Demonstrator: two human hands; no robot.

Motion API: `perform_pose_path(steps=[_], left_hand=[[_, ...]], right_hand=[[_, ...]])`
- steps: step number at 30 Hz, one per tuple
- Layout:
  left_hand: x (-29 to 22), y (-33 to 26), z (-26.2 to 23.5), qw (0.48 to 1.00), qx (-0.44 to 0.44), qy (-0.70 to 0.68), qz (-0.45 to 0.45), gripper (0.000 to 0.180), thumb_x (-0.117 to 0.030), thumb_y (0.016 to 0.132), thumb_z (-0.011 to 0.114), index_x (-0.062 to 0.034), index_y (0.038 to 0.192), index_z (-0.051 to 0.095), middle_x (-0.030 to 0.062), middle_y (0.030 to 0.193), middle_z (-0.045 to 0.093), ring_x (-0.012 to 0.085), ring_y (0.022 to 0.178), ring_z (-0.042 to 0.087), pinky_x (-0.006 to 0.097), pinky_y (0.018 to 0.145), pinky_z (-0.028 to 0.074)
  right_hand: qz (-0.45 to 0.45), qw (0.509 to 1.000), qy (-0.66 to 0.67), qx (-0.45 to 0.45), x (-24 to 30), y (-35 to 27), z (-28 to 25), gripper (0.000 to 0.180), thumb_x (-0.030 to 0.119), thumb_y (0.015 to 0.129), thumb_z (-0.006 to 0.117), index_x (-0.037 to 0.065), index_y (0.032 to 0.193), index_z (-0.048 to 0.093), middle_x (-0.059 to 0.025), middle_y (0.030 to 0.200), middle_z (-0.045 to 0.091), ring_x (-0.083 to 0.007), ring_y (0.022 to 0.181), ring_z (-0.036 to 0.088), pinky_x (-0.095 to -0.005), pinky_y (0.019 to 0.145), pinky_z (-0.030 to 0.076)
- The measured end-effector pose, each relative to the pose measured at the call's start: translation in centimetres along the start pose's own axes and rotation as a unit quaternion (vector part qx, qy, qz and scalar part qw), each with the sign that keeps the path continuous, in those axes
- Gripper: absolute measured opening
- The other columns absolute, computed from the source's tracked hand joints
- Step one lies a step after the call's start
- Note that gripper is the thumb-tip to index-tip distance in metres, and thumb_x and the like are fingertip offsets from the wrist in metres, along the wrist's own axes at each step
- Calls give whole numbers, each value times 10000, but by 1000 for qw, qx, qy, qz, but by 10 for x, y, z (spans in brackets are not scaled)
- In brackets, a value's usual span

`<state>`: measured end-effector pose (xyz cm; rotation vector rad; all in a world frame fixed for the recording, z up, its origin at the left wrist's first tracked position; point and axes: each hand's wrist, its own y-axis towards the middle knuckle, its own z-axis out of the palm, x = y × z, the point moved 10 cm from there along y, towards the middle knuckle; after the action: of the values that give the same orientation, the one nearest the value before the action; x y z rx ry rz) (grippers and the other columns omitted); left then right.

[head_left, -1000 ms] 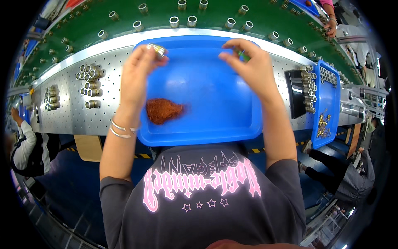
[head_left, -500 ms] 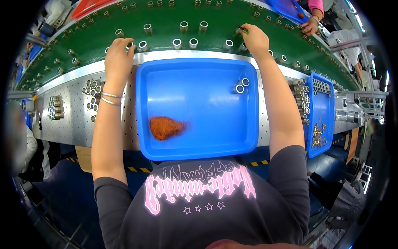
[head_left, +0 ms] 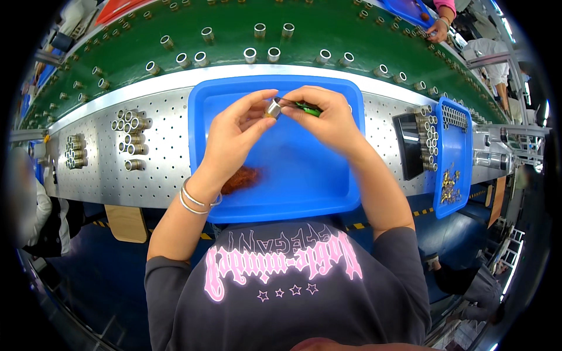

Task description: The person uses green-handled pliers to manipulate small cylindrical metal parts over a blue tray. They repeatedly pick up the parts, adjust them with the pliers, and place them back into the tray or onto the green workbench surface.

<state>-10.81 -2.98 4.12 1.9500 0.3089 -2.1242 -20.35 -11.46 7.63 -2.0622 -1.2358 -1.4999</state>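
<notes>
My left hand (head_left: 234,133) pinches a short metal sleeve (head_left: 273,109) by its sides, tilted, over a blue tray (head_left: 196,158). My right hand (head_left: 329,117) is closed round a slim tool with a green grip (head_left: 309,109). The tool's thin end points at the sleeve's opening; my fingers hide whether it touches. Below my left wrist, a reddish-brown tangle of fine fibres (head_left: 241,179) lies in the tray, partly covered by my arm. My right hand mostly hides the tray's far right corner.
A green belt (head_left: 234,38) carrying many upright sleeves runs beyond the tray. Sleeves are grouped on the perforated metal bench (head_left: 164,169) at left. To the right are a black flat panel (head_left: 408,146), more sleeves and a smaller blue tray (head_left: 440,199). Another person's hand (head_left: 438,30) is far right.
Both hands have drawn back from the belt to meet over the tray. My left hand now holds a sleeve up; the green-gripped tool has come along in my right hand.
</notes>
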Motion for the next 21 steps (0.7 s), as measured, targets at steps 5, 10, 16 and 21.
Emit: perform_pose_path(steps=[5, 10, 16, 21], left_hand=[[-20, -16, 7, 989, -14, 134, 59, 463, 87, 786, 578, -38, 1226, 507, 111, 1029, 608, 182, 950, 610, 287, 825, 512], [0, -26, 5, 999, 11, -37, -28, 485, 60, 807, 580, -52, 1265, 466, 126, 1047, 604, 205, 954, 613, 295, 850, 500], [27, -37, 1, 933, -10, -324, -154, 458, -97, 857, 603, -37, 1282, 444, 149, 1099, 592, 208, 987, 594, 286, 869, 476], [28, -37, 5, 948, 9, -285, -142, 481, -74, 857, 594, -27, 1303, 418, 155, 1113, 586, 211, 994, 591, 291, 886, 462]], right_hand=[[-130, 970, -201, -41, 48, -19, 12, 254, 60, 671, 647, 106, 921, 639, -67, 803, 652, -235, 652, 630, -325, 564, 497], [-83, 988, -134, 0, 52, -23, 23, 155, 54, 726, 636, 66, 881, 638, -71, 728, 630, -200, 609, 601, -291, 540, 466], [91, 993, 61, 38, 17, -43, 15, 116, 98, 773, 668, 10, 840, 631, -88, 729, 615, -204, 625, 578, -273, 564, 433], [39, 996, -8, 85, 21, -53, 20, 115, 83, 757, 681, 13, 838, 640, -84, 778, 634, -201, 672, 606, -274, 603, 464]])
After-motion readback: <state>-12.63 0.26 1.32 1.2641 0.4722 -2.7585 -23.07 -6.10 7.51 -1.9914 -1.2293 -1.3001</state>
